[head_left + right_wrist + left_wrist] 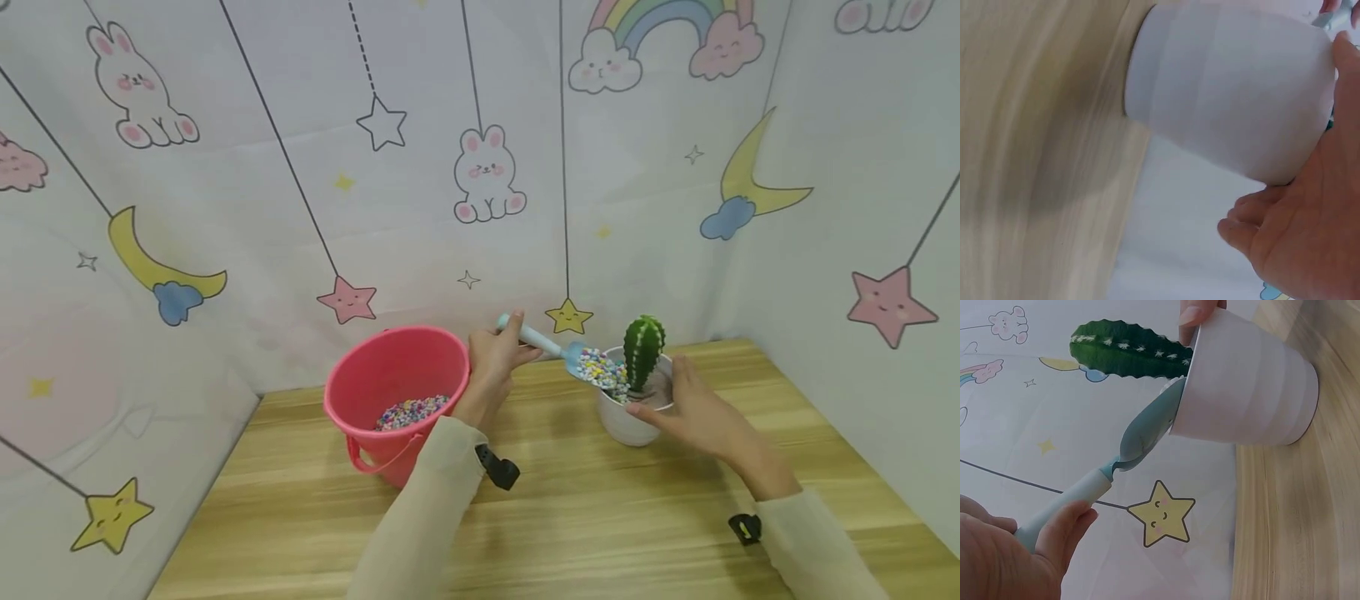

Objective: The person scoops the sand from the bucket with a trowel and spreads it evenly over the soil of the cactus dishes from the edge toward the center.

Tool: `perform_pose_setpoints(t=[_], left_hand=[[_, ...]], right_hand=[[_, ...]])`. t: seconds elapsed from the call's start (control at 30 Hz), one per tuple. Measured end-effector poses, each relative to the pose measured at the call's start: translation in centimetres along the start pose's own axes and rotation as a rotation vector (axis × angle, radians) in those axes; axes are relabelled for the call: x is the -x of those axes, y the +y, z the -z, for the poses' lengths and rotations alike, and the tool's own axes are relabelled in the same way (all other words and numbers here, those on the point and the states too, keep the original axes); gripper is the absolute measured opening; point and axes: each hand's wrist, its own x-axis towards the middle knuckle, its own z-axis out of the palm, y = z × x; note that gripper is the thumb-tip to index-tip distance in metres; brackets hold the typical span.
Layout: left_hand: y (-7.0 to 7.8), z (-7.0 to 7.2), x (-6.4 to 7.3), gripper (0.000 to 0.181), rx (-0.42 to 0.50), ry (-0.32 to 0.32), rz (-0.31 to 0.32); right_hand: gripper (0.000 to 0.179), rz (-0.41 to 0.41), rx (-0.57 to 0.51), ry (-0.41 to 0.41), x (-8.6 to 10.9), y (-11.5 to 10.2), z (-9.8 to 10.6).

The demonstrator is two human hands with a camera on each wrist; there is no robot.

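My left hand [497, 362] grips the pale handle of a small blue scoop [572, 357] loaded with colorful pebbles [600, 368]. The scoop tilts down, and its tip is over the near-left rim of a white ribbed pot [630, 425]. A green cactus [643, 350] with white spines stands upright in the pot. With thumb and fingers on opposite sides of the rim, my right hand [705, 417] holds the pot from the right. In the left wrist view, the blade [1150, 428] meets the rim beside the cactus [1129, 351]. The pot [1235, 87] hides most of the cactus in the right wrist view.
A pink bucket [352, 375] with more colorful pebbles [411, 412] inside stands on the left of the wooden table [585, 517], close beside my left forearm. Behind the table hangs a cloth [420, 242] printed with bunnies, stars and moons.
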Motion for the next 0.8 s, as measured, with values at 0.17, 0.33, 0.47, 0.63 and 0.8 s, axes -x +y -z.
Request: perform_pose_setpoints(t=[0.17,0.33,0.47,0.63,0.8], left_hand=[[0.1,0.2,0.2,0.046,-0.017,-0.012,0.003],[0.1,0.4,0.3,0.045,-0.013,-0.02,-0.001],[0.0,0.5,0.2,0.045,-0.011,-0.014,0.002],[0.1,0.5,0.0,0.046,-0.01,-0.002,-0.012],[0.3,0.5,0.0,0.046,-0.012,-0.006,-0.021]], right_hand=[[0.112,0.095,-0.092,0.013,-0.1,0.4,0.2],[0.119,0.087,-0.12,0.002,-0.1,1.3,0.0],[0.115,0.047,-0.032,0.033,-0.1,0.5,-0.5],[0.123,0.03,0.039,-0.006,0.0,-0.5,0.2],[0.123,0.048,-0.019,-0.057,-0.2,0.0,0.9]])
